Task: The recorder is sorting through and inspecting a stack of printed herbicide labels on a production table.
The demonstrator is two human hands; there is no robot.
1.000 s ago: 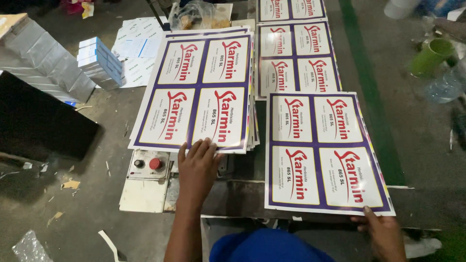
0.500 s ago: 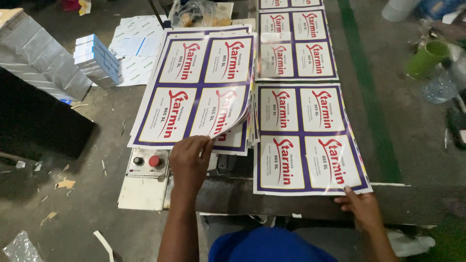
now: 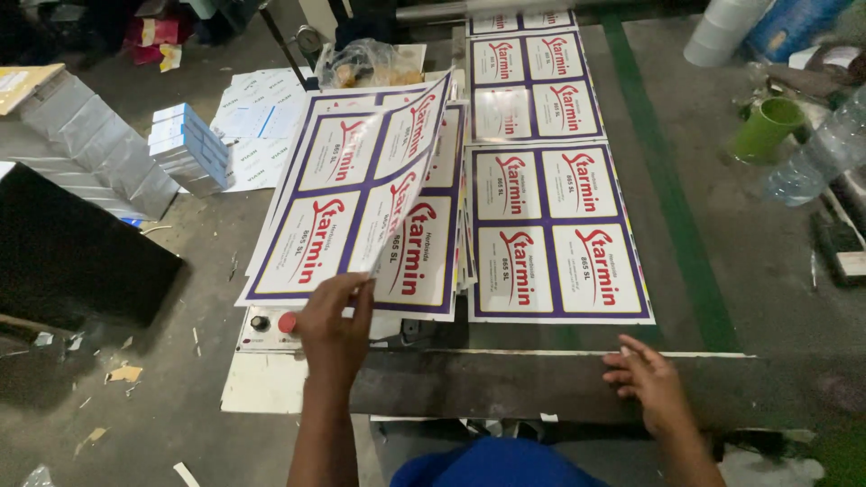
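My left hand (image 3: 335, 326) grips the near edge of a printed label sheet (image 3: 347, 194), white panels with red lettering and purple borders, and holds it lifted and tilted above a stack of like sheets (image 3: 431, 261). My right hand (image 3: 651, 381) rests with fingers apart on the dark metal ledge (image 3: 505, 388), just below the near edge of a second label sheet (image 3: 552, 233) lying flat on the conveyor. Another sheet (image 3: 528, 83) lies behind that one.
A white control box (image 3: 262, 361) with a red button and a black knob sits under my left hand. Silver boxes (image 3: 99, 149) and small blue-white cartons (image 3: 188, 146) lie at left. A green cup (image 3: 765, 128), a plastic bottle (image 3: 816, 158) and a white roll (image 3: 722, 36) stand at right.
My left hand has taken hold of the top sheet's near edge and lifted it off the stack. The flat sheet on the right has slid away from my right hand, which now rests on the ledge.
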